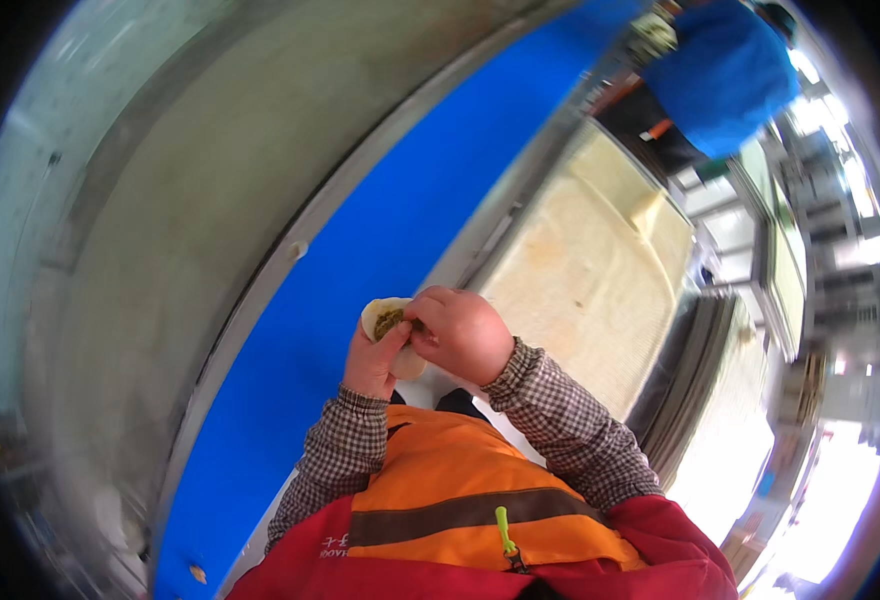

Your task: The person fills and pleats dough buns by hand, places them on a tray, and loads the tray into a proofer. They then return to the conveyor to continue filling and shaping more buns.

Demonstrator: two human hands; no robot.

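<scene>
Head camera showed the left hand (pixel 372 360) pinching dough (pixel 371 313) with green filling (pixel 387 321); the right hand (pixel 463 337) bent close, its grip too hidden to tell. Dough seemed light, soft, easily torn, best held by edges.

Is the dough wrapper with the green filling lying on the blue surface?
No, the left hand holds the dough wrapper, and the right hand is close at its green filling.

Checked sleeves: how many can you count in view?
2. The left sleeve covers the forearm behind the left hand, which holds a filled dough wrapper; the right sleeve covers the forearm behind the right hand. No others show.
</scene>
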